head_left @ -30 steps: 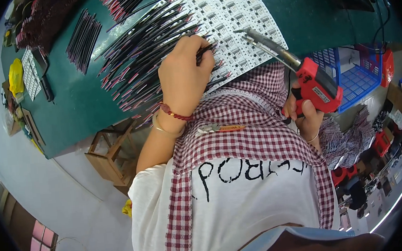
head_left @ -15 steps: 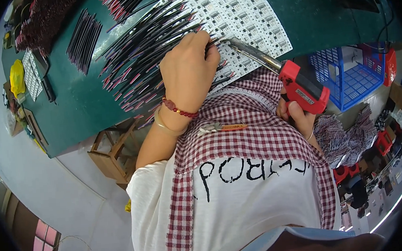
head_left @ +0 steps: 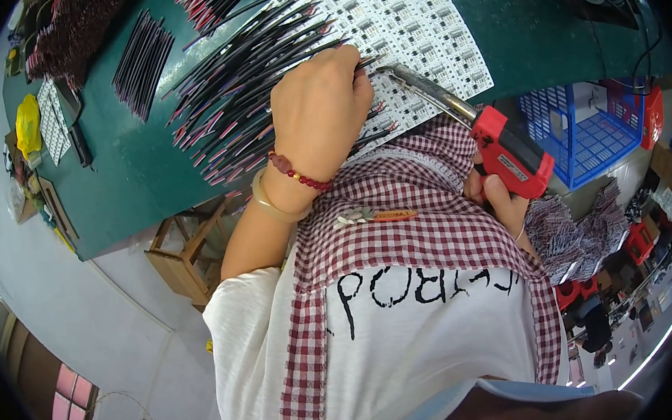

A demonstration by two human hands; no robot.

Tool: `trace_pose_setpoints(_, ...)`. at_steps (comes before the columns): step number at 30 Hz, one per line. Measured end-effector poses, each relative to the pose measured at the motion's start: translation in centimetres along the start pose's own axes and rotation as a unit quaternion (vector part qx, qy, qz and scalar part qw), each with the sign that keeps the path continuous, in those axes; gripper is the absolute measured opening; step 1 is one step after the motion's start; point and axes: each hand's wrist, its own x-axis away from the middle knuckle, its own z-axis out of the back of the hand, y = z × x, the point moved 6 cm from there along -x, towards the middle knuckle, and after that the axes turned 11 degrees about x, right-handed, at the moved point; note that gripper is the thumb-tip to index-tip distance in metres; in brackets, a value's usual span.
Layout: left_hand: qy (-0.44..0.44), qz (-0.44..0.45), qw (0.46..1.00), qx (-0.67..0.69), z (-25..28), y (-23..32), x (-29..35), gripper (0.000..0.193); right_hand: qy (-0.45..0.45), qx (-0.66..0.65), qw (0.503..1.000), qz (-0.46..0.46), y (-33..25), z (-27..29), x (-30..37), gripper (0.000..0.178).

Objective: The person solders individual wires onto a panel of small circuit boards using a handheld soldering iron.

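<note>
The left hand (head_left: pixel 319 101) was found over the lower part of a white sheet of circuit boards (head_left: pixel 424 29); its thumb and forefinger were drawn together on a black wire (head_left: pixel 368 60), the end of which was pointed at the sheet. A red soldering gun (head_left: pixel 512 157) was gripped in the right hand (head_left: pixel 501 201), the fingers being wrapped about its handle; its tip was held over the sheet, just beside the left fingertips; whether the wire was touched by it could not be told. The sheet was spread on a green table (head_left: pixel 124 175); black wires (head_left: pixel 224 96) were fanned along its left edge, and a separate bundle of wires (head_left: pixel 143 65) was laid farther left.

Below the table's right side a blue mesh crate (head_left: pixel 599 140) was noted; its contents could not be made out; a heap of bundles (head_left: pixel 570 231) was seen near it; at the far left a yellow bag (head_left: pixel 28 128) was observed, its contents hidden.
</note>
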Motion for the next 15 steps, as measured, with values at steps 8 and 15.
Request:
trace_pose_setpoints(8, -0.001, -0.004, 1.000, -0.008, 0.0, 0.1, -0.1, 0.011, -0.015, -0.040, 0.999, 0.031, -0.1, 0.3, 0.1, 0.027)
trace_pose_setpoints(15, -0.002, -0.008, 1.000, -0.007, -0.1, 0.2, -0.1, 0.011, -0.012, 0.014, 0.999, 0.045, 1.5, 1.4, 0.8, 0.026)
